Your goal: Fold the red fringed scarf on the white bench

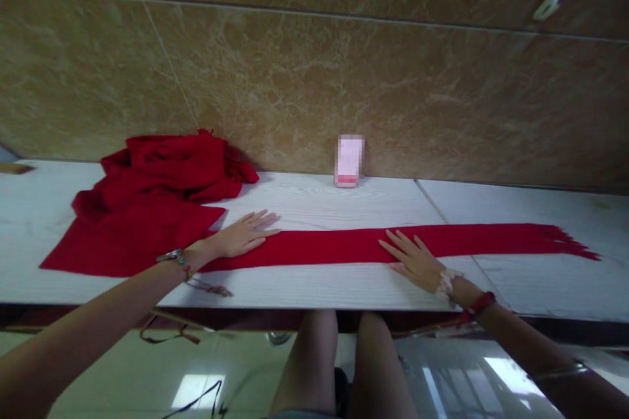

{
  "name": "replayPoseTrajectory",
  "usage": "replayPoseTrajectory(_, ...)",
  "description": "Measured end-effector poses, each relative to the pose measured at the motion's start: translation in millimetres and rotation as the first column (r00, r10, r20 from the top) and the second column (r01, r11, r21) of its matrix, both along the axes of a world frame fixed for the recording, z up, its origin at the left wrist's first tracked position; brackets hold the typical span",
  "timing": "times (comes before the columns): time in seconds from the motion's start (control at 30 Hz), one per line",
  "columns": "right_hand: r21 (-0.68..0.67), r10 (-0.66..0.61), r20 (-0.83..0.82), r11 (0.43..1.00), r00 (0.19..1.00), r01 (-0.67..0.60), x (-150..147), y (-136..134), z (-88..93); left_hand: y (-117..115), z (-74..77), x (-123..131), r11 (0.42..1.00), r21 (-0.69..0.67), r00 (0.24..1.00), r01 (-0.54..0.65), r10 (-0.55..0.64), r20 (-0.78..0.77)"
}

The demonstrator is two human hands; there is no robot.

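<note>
The red strip of cloth [319,249] lies flat on the white table [314,289] beneath both hands, its long axis running side to side, from the left hand [240,239] past the right hand [413,260], nearly parallel to the table's near edge. The left hand is palm down, fingers stretched and a little spread, gripping nothing; some fingertips reach beyond the strip's far edge. The right hand also rests flat on the cloth, fingers fanned wide and pointing in toward the left hand, likewise gripping nothing. The fringe [572,242] is well to the right of the right hand, which is the nearer of the two to it. A red heap of cloth [162,173] lies left of the left hand and farther out; whether it joins the strip I cannot tell. A blurred pink object [349,160] stands beyond the gap between the hands, near the wall [295,91].
</note>
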State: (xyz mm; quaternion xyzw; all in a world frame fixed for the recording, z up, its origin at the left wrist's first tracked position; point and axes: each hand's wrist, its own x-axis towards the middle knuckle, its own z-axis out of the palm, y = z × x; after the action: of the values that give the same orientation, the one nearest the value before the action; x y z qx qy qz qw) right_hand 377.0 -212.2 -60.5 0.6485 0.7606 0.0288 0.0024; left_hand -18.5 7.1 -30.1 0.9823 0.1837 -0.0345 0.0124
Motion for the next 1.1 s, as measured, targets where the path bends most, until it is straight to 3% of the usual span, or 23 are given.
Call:
replayPoseTrajectory(0.1,-0.015,-0.015,-0.021,1.000,1.000,0.015,-28,12,3.1,11,10.8,-26,0.999,0.030,1.000,-0.009,0.009,0.001)
replayPoseTrajectory(0.2,-0.027,-0.033,-0.032,0.999,0.999,0.032,-50,22,5.8,14,25.2,-30,0.997,0.078,0.999,0.029,-0.030,0.017)
replayPoseTrajectory(0.3,-0.027,-0.044,-0.042,0.999,0.998,0.043,-64,28,7.5,-1,30.8,4,0.990,0.139,0.996,-0.029,0.017,0.083)
replayPoseTrajectory(0.4,-0.041,-0.047,-0.048,0.998,0.998,0.045,-69,29,9.2,-32,19.3,59,0.987,0.106,0.975,-0.125,0.102,0.197)
replayPoseTrajectory(0.47,-0.060,-0.041,-0.051,0.997,0.998,0.038,-67,27,11.0,-51,6.6,88,0.995,0.052,0.981,-0.080,0.070,0.182)
replayPoseTrajectory(0.53,-0.057,-0.048,-0.054,0.997,0.997,0.045,-58,23,13.1,-61,-3.8,100,0.999,0.022,0.994,-0.027,0.024,0.109)
replayPoseTrajectory(0.63,0.004,-0.127,-0.031,0.992,0.991,0.127,-31,12,14.2,-54,-10.3,87,0.999,0.031,0.998,-0.019,0.017,0.054)
replayPoseTrajectory(0.77,-0.003,-0.278,0.007,0.960,0.960,0.278,4,-4,8.3,-21,-8.8,42,0.998,0.051,0.998,-0.048,0.046,0.034)
replayPoseTrajectory(0.9,0.001,-0.244,-0.017,0.970,0.970,0.244,2,-7,2.1,-2,-2.9,18,0.991,0.120,0.997,-0.056,0.049,0.055)
replayPoseTrajectory(1.0,0.019,-0.255,-0.025,0.967,0.967,0.255,-15,0,4.3,-10,2.7,32,0.980,0.183,0.991,-0.083,0.062,0.117)
replayPoseTrajectory(1.1,0.020,-0.277,-0.030,0.960,0.960,0.278,-25,4,9.7,-28,5.9,70,0.978,0.162,0.980,-0.130,0.102,0.173)
